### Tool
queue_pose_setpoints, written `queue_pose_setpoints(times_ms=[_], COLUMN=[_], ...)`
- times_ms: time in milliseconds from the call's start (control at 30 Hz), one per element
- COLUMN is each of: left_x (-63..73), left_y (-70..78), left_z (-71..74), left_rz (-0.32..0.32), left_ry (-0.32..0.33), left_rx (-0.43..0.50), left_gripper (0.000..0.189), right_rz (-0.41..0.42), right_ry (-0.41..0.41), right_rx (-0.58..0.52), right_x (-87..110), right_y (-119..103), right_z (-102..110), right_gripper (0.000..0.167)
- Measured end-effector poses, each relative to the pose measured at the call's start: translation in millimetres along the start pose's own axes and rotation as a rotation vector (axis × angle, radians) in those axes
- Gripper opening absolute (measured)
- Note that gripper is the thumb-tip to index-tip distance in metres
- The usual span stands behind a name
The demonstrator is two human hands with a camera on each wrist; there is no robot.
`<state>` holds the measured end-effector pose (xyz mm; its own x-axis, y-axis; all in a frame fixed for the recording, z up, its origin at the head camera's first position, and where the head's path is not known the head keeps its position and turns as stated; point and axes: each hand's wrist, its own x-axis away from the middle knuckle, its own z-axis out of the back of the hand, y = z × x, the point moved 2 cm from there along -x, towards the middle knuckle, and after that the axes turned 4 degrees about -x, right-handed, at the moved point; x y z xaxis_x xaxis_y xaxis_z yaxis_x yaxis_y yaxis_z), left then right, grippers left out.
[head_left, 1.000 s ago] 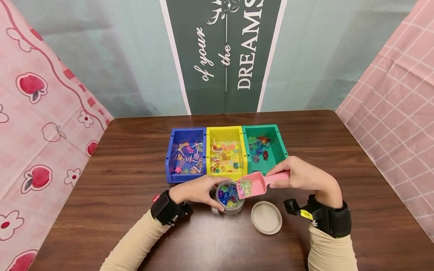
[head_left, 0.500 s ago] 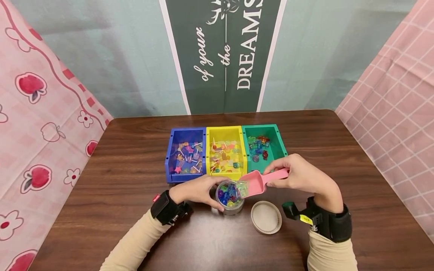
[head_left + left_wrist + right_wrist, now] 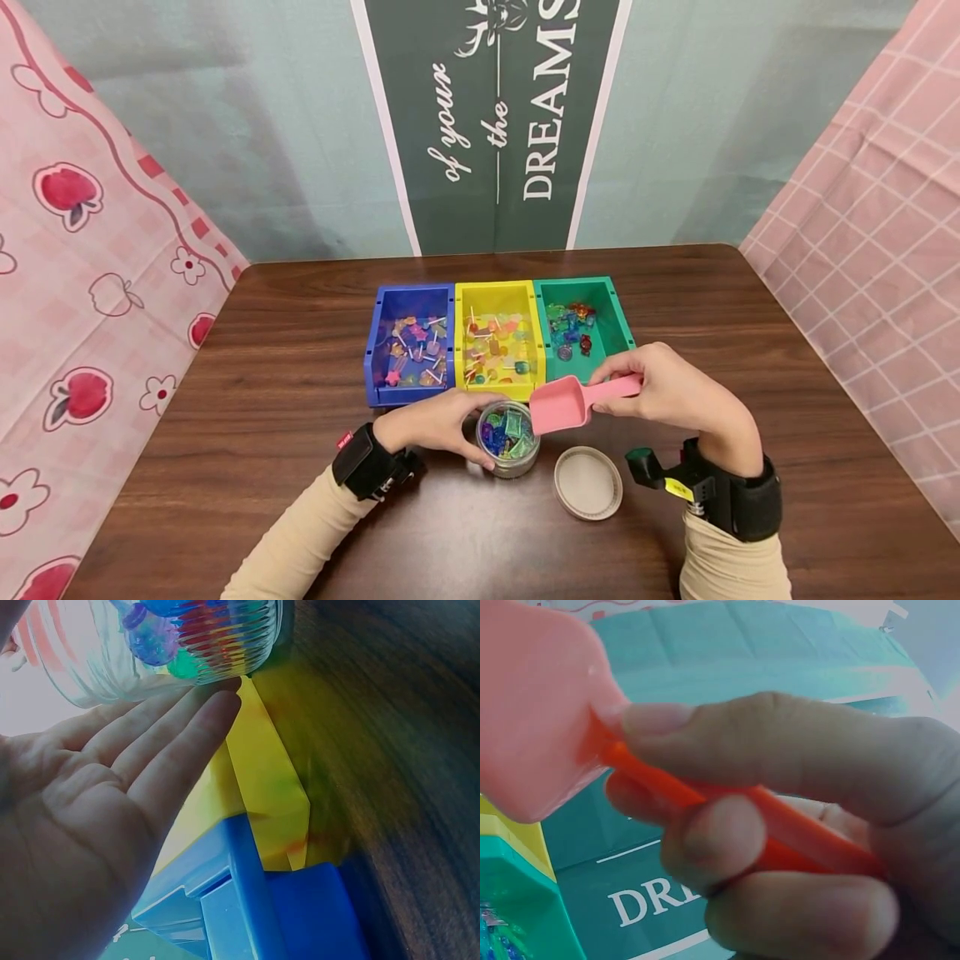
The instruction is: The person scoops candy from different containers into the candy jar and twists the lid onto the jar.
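Note:
A clear ridged jar [image 3: 514, 472] of colourful translucent charms [image 3: 504, 433] stands upright on the table, pale green pieces on top. My left hand [image 3: 435, 421] holds it from the left, thumb at the front and fingers behind. In the left wrist view those fingers lie nearly straight against the glass jar [image 3: 90, 667]. My right hand [image 3: 667, 385] grips the handle of a pink scoop [image 3: 558, 406], its bare bowl tilted beside the jar's right rim. The right wrist view has thumb and fingers closed round the handle of the scoop [image 3: 532, 705].
A round lid [image 3: 588, 483] lies on the table right of the jar. Behind stand three joined bins: blue [image 3: 405, 398], yellow [image 3: 501, 391] and green [image 3: 596, 287]. Each holds small charms, some with sticks. Curtains hang around the wooden table [image 3: 300, 333].
The pale green pieces in the scoop have slid out into the jar, and the scoop's bowl is now bare. The scoop tipped toward the jar; my left hand stayed in place.

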<state>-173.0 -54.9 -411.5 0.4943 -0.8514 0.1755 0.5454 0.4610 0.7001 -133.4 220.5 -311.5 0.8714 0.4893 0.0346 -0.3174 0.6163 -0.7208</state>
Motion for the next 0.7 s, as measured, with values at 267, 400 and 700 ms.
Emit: queue_pose_setpoints(times_ms=[267, 400, 700], left_x=[0.2, 0.4, 1.7], left_y=[-0.6, -0.4, 1.7], left_z=[0.0, 0.4, 1.5], left_rz=[-0.001, -0.006, -0.011], left_ry=[-0.001, 0.0, 0.007], left_rx=[-0.012, -0.008, -0.062], left_gripper=[0.077, 0.077, 0.081], right_rz=[0.048, 0.047, -0.089], right_ry=[-0.001, 0.021, 0.181], right_rx=[0.018, 0.017, 0.105], right_x=[5.1, 9.0, 25.5], right_y=[-3.2, -3.4, 7.7], right_z=[0.9, 3.3, 20.6], right_gripper=[0.013, 0.013, 0.009])
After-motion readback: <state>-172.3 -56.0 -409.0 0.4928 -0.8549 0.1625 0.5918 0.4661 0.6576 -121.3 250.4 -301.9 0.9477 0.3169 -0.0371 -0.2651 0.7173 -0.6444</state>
